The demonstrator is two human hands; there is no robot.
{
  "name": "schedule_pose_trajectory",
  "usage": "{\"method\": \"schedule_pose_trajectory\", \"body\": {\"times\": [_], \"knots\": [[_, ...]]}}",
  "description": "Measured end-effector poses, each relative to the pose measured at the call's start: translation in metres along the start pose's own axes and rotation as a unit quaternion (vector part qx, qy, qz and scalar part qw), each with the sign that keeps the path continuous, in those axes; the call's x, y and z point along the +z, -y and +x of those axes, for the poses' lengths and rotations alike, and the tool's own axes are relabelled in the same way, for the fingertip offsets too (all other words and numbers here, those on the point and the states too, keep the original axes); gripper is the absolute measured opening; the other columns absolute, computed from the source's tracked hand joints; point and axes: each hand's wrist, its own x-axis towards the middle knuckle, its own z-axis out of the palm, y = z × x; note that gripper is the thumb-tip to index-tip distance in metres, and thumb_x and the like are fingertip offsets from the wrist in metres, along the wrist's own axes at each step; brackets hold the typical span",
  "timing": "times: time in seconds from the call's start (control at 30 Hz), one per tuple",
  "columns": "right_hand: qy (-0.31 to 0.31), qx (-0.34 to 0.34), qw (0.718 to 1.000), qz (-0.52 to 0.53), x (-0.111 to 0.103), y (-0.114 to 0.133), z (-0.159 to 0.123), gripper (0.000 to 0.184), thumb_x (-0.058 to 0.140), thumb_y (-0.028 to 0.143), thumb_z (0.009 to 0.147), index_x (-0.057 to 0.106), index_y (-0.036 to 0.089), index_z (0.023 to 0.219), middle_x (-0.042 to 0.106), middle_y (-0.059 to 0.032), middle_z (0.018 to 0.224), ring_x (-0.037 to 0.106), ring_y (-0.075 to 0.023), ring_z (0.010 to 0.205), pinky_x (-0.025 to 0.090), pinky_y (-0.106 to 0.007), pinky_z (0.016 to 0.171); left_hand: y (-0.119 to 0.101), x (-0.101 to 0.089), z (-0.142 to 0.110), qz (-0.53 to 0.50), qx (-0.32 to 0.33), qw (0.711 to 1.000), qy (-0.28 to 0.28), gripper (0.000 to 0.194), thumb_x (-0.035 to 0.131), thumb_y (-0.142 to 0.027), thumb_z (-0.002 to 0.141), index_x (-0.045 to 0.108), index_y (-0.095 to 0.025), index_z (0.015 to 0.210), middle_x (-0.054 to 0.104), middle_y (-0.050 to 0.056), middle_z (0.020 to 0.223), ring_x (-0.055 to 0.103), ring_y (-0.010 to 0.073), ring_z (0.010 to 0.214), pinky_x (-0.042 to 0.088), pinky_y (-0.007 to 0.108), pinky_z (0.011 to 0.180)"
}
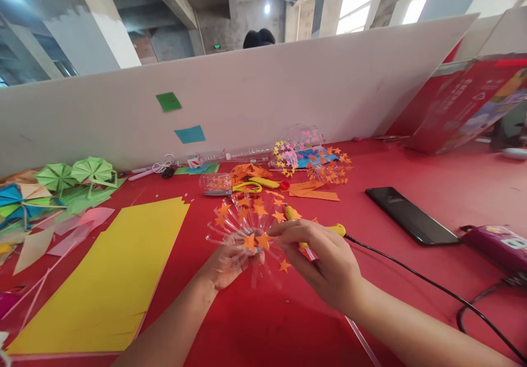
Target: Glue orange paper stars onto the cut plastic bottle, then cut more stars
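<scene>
R forearm (411, 318), cut off at frame edge, leads to R hand (325, 260), fingertips at orange star (263, 241), prob. positioning it; can't tell if pinched. L hand (226, 261) grips cut bottle (248, 225) low, prob. so strips fan freely; fingers part-hidden. Glue gun (338, 229) right of bottle, prob. for quick reach, middle hidden.

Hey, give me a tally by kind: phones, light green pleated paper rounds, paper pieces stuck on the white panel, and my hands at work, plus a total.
Phone: 1
Light green pleated paper rounds: 2
Paper pieces on the white panel: 2
Hands: 2
Total: 7
</scene>
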Motion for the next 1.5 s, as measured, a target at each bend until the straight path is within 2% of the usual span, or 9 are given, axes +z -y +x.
{"method": "schedule_pose_trajectory", "body": {"times": [0.17, 0.47, 0.63, 0.87, 1.0, 1.1, 1.27, 1.37, 1.5], "knots": [[-0.029, 0.058, 0.998, -0.007, 0.0012, 0.0033, -0.0019, 0.015, 0.055, 0.009, 0.088, 0.056, 0.022, 0.097, 0.073, -0.0009, 0.080, 0.070, -0.0133, 0.070, 0.055, -0.021, 0.062, 0.0016, -0.0024, -0.0007, -0.008, 0.007, 1.000, 0.004, 0.022, 0.080, -0.025, 0.059, 0.066, -0.012, 0.069, 0.066, 0.003, 0.068, 0.062, 0.0109, 0.064, 0.046, 0.020, 0.067], [-0.011, -0.006, 1.000, -0.029, -0.0009, 0.0004, -0.0009, 0.018, 0.054, 0.008, 0.090, 0.061, 0.020, 0.102, 0.073, -0.0053, 0.087, 0.069, -0.0145, 0.076, 0.056, -0.024, 0.068, 0.0034, -0.0054, 0.0000, -0.010, 0.000, 1.000, 0.005, 0.020, 0.078, -0.023, 0.060, 0.065, -0.010, 0.070, 0.065, 0.005, 0.066, 0.063, 0.0129, 0.066, 0.047, 0.021, 0.066], [0.001, -0.013, 1.000, -0.027, -0.0017, -0.0006, -0.0021, 0.014, 0.050, 0.007, 0.092, 0.059, 0.017, 0.093, 0.073, -0.0054, 0.082, 0.070, -0.0146, 0.072, 0.055, -0.022, 0.065, 0.0034, -0.0044, -0.0003, -0.023, 0.010, 0.999, 0.022, 0.032, 0.079, -0.025, 0.060, 0.065, -0.013, 0.087, 0.065, 0.003, 0.070, 0.062, 0.0128, 0.065, 0.047, 0.022, 0.065], [-0.001, -0.014, 0.999, -0.036, -0.0003, 0.0028, -0.0024, 0.015, 0.049, 0.009, 0.093, 0.059, 0.018, 0.098, 0.073, -0.0045, 0.084, 0.070, -0.0135, 0.072, 0.056, -0.021, 0.067, 0.0033, -0.0029, -0.0005, -0.016, 0.019, 0.999, 0.036, 0.023, 0.079, -0.026, 0.061, 0.060, -0.014, 0.066, 0.062, 0.002, 0.069, 0.060, 0.0132, 0.065, 0.046, 0.026, 0.066], [-0.022, 0.011, 0.999, -0.035, 0.0007, 0.0035, -0.0008, 0.018, 0.050, 0.010, 0.092, 0.058, 0.019, 0.107, 0.074, -0.0039, 0.086, 0.071, -0.0133, 0.074, 0.058, -0.021, 0.070, 0.0025, -0.0038, -0.0013, -0.002, 0.025, 0.999, 0.030, 0.017, 0.074, -0.024, 0.068, 0.065, -0.014, 0.077, 0.062, 0.002, 0.068, 0.059, 0.0122, 0.065, 0.044, 0.023, 0.060], [-0.026, 0.009, 0.999, -0.026, 0.0000, 0.0030, -0.0011, 0.023, 0.049, 0.008, 0.092, 0.057, 0.020, 0.110, 0.073, -0.0053, 0.091, 0.071, -0.0145, 0.079, 0.059, -0.025, 0.073, 0.0019, -0.0047, -0.0011, -0.002, 0.022, 0.999, 0.044, 0.025, 0.072, -0.026, 0.071, 0.066, -0.014, 0.092, 0.062, 0.002, 0.070, 0.057, 0.0129, 0.063, 0.040, 0.022, 0.052], [-0.058, -0.037, 0.997, -0.030, -0.0054, 0.0032, 0.0002, 0.029, 0.050, 0.000, 0.085, 0.059, 0.020, 0.104, 0.067, -0.0081, 0.091, 0.066, -0.0185, 0.084, 0.056, -0.031, 0.069, 0.0009, -0.0040, -0.0012, -0.025, 0.031, 0.999, 0.033, 0.029, 0.073, -0.018, 0.069, 0.065, -0.015, 0.096, 0.065, 0.005, 0.088, 0.059, 0.0112, 0.065, 0.045, 0.024, 0.063], [-0.073, -0.052, 0.994, -0.059, -0.0081, 0.0039, 0.0031, 0.028, 0.050, 0.000, 0.082, 0.061, 0.021, 0.100, 0.063, -0.0063, 0.085, 0.061, -0.0192, 0.078, 0.052, -0.036, 0.071, -0.0001, -0.0025, -0.0018, -0.035, 0.030, 0.998, 0.041, 0.030, 0.073, -0.020, 0.068, 0.065, -0.014, 0.097, 0.065, 0.005, 0.085, 0.059, 0.0110, 0.065, 0.045, 0.024, 0.065], [-0.036, -0.055, 0.996, -0.068, -0.0074, 0.0045, 0.0052, 0.025, 0.050, 0.001, 0.081, 0.061, 0.020, 0.093, 0.063, -0.0044, 0.080, 0.056, -0.0187, 0.073, 0.046, -0.041, 0.076, -0.0016, -0.0007, -0.0023, -0.043, 0.027, 0.998, 0.034, 0.036, 0.074, -0.019, 0.066, 0.065, -0.016, 0.100, 0.066, 0.004, 0.086, 0.059, 0.0112, 0.065, 0.045, 0.023, 0.064]]}}
